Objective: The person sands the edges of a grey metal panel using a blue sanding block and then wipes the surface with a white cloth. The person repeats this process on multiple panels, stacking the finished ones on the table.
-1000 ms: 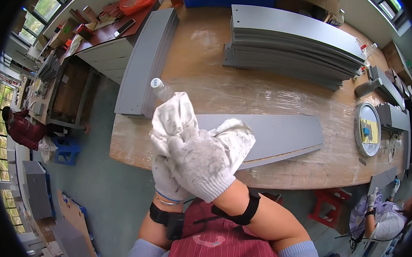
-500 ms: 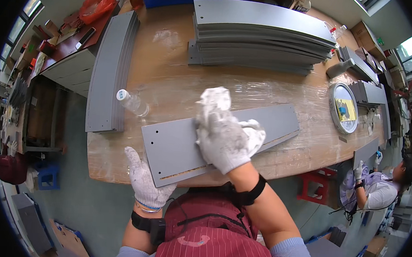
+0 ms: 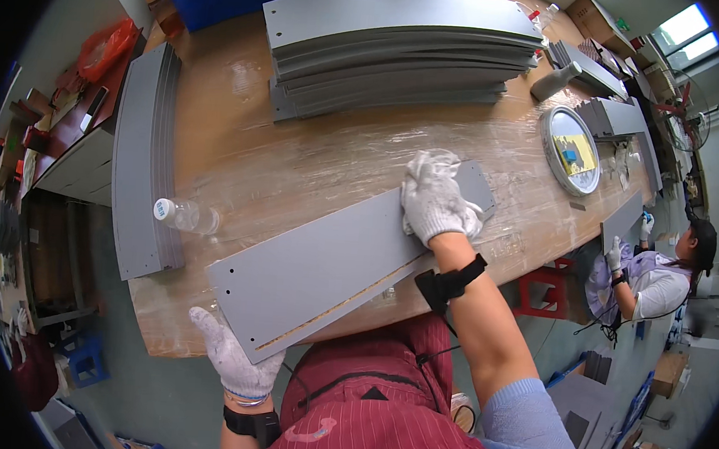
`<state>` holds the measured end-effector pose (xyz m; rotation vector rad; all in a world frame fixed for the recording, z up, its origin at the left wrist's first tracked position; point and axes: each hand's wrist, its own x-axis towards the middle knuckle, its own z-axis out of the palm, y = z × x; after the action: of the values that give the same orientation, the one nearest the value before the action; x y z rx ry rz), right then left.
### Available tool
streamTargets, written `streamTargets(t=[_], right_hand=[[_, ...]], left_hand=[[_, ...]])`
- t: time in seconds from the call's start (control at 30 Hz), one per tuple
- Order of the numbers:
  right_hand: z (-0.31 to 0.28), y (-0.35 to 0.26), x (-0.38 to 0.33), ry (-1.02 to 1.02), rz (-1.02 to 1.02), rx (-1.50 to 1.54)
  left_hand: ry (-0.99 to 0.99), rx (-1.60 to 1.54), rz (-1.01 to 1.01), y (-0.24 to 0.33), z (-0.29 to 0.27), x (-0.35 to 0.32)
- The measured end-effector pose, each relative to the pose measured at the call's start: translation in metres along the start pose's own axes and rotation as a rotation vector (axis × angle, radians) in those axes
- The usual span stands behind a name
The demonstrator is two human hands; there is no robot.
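A long grey panel [image 3: 315, 263] lies slanted across the near edge of the table, with small dark holes at its left end and a brown groove along its near side. My left hand [image 3: 238, 356], in a white knit glove, holds the near left corner. Its thumb sticks out to the side, and the other fingers are hidden under the panel. Toward the far right end, my gloved right hand [image 3: 434, 203] presses a crumpled white cloth [image 3: 436, 160] onto the panel's top face.
A tall stack of grey panels [image 3: 396, 64] stands at the back; another stack [image 3: 141, 159] lies along the left. A clear bottle [image 3: 187, 216] lies left of my panel. On the right are a round lid [image 3: 586, 179] with a yellow sponge and a grey bottle [image 3: 556, 81]. A co-worker [image 3: 651, 282] holds a panel.
My right hand has slid the cloth rightward along the panel to its far end. My left hand stays at the near left corner. The whole view has shifted and turned slightly.
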<state>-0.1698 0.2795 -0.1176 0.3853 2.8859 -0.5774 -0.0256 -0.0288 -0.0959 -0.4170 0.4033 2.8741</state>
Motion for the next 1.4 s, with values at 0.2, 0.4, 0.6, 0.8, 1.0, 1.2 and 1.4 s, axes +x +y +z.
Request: streamTargets(t=[0.2,0.4,0.6,0.8,1.0,1.2,1.4], right_hand=[[0.028,-0.132,-0.112,-0.218,-0.902,0.271],[0.012,0.021,-0.017,0.152,-0.497,0.266],[-0.024,0.218,0.088,0.262,0.312,-0.074],[-0.038,0.094,0.054,-0.021,-0.417,0.24],[-0.042,0.037,-0.023,-0.033,-0.99,0.432],[-0.041,0.213,0.087,0.167,0.009,0.065],[-0.079,0.291,0.126,0.071,0.15,-0.094]], left_hand=[[0.092,0.318,0.072,-0.009,0.019,0.01],[0.199,0.344,0.144,-0.008,-0.001,-0.01],[0.23,0.543,0.186,0.0,0.002,-0.02],[0.28,0.739,0.264,-0.008,0.038,-0.014],[0.342,0.972,0.275,-0.021,0.07,-0.018],[0.469,1.043,0.305,-0.032,0.07,-0.024],[0.202,1.306,0.588,-0.024,0.098,-0.022]])
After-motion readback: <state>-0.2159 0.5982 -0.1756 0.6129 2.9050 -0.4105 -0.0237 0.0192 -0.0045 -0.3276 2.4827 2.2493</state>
